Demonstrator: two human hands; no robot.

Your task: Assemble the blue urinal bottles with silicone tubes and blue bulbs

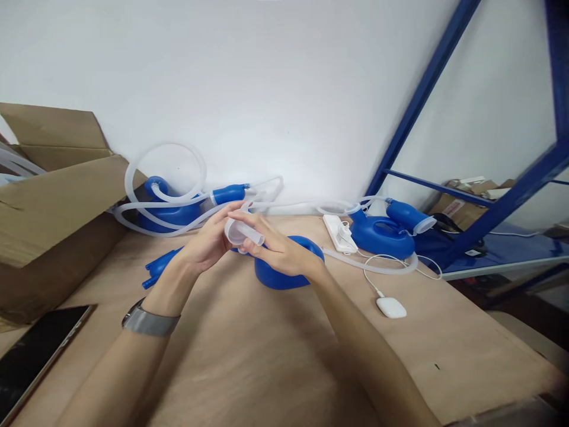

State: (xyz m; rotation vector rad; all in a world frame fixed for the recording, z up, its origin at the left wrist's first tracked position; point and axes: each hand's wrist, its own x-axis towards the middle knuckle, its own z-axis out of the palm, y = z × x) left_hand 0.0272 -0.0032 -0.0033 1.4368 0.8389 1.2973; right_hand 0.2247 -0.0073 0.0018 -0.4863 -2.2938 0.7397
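In the middle of the head view, my hands are together above the table, closed around a translucent white plastic hose (253,233). Its open end points down to the right and a curve of it shows at my fingers. My left hand (211,240) wraps it from the left; the fingertips are partly hidden. From the right, my right hand (282,249) grips it with thumb and fingers. A blue plastic bottle with a handle (278,280) stands on the table just behind and under my right hand. Left of my left wrist lies a blue plastic piece (162,267).
An open cardboard box (66,201) stands at left, above a dark flat panel (38,356). Along the wall are a blue bottle with coiled hose (178,213) and another blue bottle (380,238). A power strip (340,234), white corded device (391,307) and blue shelf frame (422,95) are right.
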